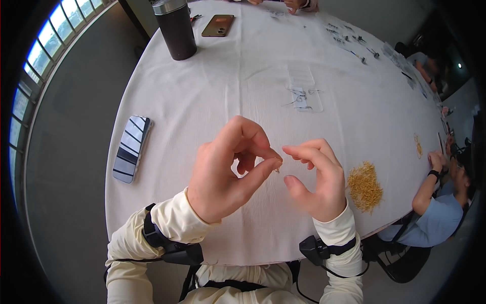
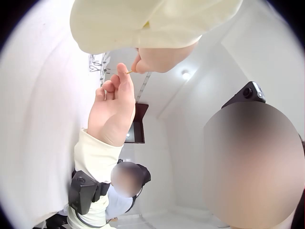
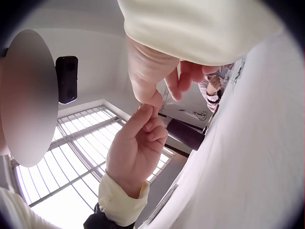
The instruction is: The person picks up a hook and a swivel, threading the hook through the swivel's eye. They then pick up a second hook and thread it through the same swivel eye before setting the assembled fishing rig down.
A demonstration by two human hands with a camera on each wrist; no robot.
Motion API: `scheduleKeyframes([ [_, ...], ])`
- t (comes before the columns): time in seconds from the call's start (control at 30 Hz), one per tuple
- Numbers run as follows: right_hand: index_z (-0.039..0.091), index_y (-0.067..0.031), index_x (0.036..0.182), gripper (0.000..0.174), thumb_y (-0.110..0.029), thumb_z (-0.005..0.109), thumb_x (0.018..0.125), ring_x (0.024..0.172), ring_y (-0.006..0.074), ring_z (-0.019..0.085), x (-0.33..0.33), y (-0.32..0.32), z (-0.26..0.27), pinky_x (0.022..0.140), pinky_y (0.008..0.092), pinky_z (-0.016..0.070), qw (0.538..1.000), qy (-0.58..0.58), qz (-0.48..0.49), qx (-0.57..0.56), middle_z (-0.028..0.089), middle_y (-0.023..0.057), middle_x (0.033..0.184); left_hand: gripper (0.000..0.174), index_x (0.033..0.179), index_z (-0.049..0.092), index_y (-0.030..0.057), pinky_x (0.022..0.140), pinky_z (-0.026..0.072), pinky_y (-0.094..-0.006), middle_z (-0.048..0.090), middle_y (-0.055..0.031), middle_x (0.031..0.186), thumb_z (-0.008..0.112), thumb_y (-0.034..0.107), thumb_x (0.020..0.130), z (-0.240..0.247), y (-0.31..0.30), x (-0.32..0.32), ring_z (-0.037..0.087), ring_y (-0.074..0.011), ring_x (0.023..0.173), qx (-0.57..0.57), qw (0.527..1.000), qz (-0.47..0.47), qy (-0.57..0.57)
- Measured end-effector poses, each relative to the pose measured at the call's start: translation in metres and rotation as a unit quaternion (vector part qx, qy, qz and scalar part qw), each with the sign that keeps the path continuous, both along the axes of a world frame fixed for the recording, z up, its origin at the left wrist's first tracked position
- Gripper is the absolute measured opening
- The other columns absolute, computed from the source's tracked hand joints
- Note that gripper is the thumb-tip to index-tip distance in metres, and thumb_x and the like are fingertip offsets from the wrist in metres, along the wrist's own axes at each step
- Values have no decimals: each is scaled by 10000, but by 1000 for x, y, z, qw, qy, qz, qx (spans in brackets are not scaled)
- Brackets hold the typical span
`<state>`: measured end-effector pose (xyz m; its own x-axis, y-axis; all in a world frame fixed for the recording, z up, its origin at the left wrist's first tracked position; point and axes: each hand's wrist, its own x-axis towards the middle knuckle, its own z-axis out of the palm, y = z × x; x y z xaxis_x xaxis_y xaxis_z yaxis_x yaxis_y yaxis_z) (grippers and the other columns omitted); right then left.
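My left hand (image 1: pixel 230 169) pinches a tiny golden piece (image 1: pixel 277 171) between thumb and index finger, over the white tablecloth. Most of the piece is hidden by the fingertips; in the left wrist view a thin gold sliver sticks out from them. My right hand (image 1: pixel 321 175) faces it with thumb and fingers apart, nothing between them in the head view. Its fingertips lie close beside the left ones. To the right of that hand is a heap of small golden pieces (image 1: pixel 365 187) on the cloth.
Beyond the hands lies a clear plastic case (image 1: pixel 313 101) with thin dark wires. A phone (image 1: pixel 132 149) is at the left edge; a dark tumbler (image 1: pixel 174 30) and another phone (image 1: pixel 218 25) stand and lie farther back. Other people sit around the table, small parts before them.
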<state>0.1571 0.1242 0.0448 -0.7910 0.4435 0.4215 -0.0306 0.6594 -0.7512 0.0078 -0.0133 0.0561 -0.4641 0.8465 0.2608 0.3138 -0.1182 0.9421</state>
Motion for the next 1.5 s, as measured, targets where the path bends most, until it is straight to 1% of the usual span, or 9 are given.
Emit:
scheduleKeyframes([
  [0.17, 714, -45, 945, 185, -38, 694, 762, 851, 172, 565, 8, 8, -2, 768, 294, 462, 999, 34, 16, -13, 579, 61, 913, 269, 980, 448, 62, 555, 370, -178, 689, -50, 880, 671, -40, 869, -1, 1, -1, 593, -40, 709, 25, 999, 7, 27],
  [0.23, 715, -45, 921, 153, -36, 699, 769, 849, 170, 562, 6, 2, 2, 769, 292, 460, 999, 29, 20, -21, 577, 56, 895, 306, 978, 474, 56, 519, 406, -219, 714, -41, 807, 731, 23, 815, -1, 1, 1, 463, -72, 540, 42, 999, 25, 24],
  [0.7, 689, -43, 845, 73, -76, 732, 796, 793, 118, 541, 0, -3, -7, 695, 269, 407, 997, 31, 14, -66, 586, 22, 845, 235, 1001, 517, 44, 522, 382, -203, 709, -46, 822, 701, 43, 855, -6, 3, 12, 434, -61, 536, 67, 997, 20, 33],
  [0.77, 671, -39, 858, 70, -95, 705, 832, 782, 99, 533, 1, 0, -11, 699, 258, 403, 979, 62, 44, -187, 585, 3, 840, 202, 982, 567, 41, 504, 396, -227, 701, -29, 782, 705, 73, 839, -8, 4, 13, 444, -83, 512, 100, 994, 36, 3],
  [0.87, 644, -38, 890, 88, -110, 688, 866, 775, 78, 517, 3, 0, -10, 712, 242, 405, 952, 92, 59, -287, 591, -10, 844, 106, 924, 661, 51, 532, 408, -244, 665, -36, 787, 701, 107, 843, -6, 0, 13, 467, -101, 551, 15, 994, 21, 106],
  [0.97, 621, -44, 911, 99, -117, 682, 884, 774, 65, 507, 6, -3, -4, 721, 227, 409, 929, 94, 71, -351, 596, -8, 845, 90, 886, 697, 54, 594, 440, -283, 618, -49, 829, 711, 129, 837, -9, 2, 23, 543, -151, 675, 28, 993, -2, 113],
  [1.23, 635, -40, 914, 86, -106, 681, 884, 780, 66, 494, 5, -5, -12, 722, 226, 404, 932, 107, 70, -340, 581, -5, 872, 97, 876, 681, 41, 614, 466, -303, 623, -62, 847, 721, 119, 835, -15, 4, 29, 570, -194, 703, 25, 994, -9, 110],
  [1.3, 644, -37, 910, 84, -105, 683, 881, 782, 66, 488, 5, -4, -14, 717, 226, 398, 936, 113, 64, -328, 572, -3, 882, 58, 855, 693, 47, 543, 375, -253, 614, -34, 833, 716, 94, 832, -20, 6, 29, 469, -111, 615, 70, 990, -5, 121],
  [1.5, 666, -32, 867, 76, -105, 684, 871, 777, 69, 470, 6, -7, -13, 704, 233, 376, 940, 103, 43, -322, 564, 3, 892, 48, 865, 698, 47, 558, 394, -250, 607, -31, 824, 708, 75, 827, -23, 5, 32, 486, -116, 640, 69, 989, 1, 132],
])
